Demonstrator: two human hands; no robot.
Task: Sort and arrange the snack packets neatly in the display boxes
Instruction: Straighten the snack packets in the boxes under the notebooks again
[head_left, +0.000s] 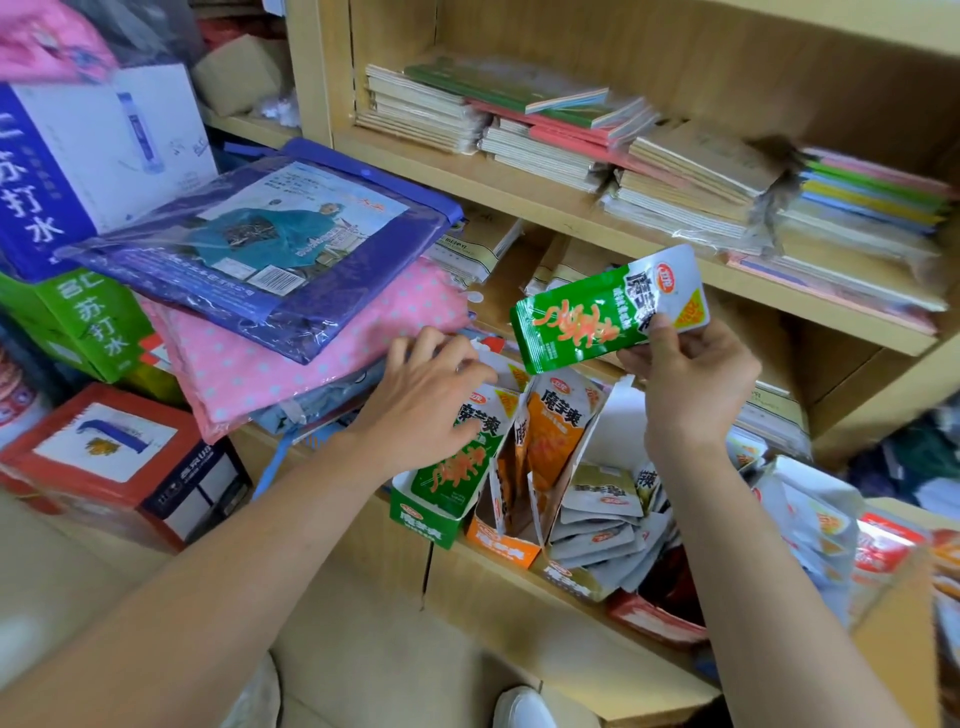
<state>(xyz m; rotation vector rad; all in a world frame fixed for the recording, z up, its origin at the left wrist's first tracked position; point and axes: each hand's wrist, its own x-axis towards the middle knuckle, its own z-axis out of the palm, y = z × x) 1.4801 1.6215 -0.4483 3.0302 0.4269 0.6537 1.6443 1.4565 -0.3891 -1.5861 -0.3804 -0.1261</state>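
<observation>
My right hand (685, 379) pinches a green snack packet (592, 312) by its white end and holds it in the air above the display boxes. My left hand (431, 395) rests with fingers spread on the green packets standing in the green display box (423, 519). To its right stands an orange display box (501, 543) with orange packets (558, 431) upright in it. Further right an olive display box (576, 577) holds a loose pile of silver packets (608, 525).
The boxes stand on a wooden shelf ledge (519, 613). Folded raincoat packs (270, 244) lie stacked at the left, soda water cartons (78, 171) behind them. Notebook stacks (675, 171) fill the upper shelves. More loose packets (810, 525) and a cardboard box (893, 608) sit at right.
</observation>
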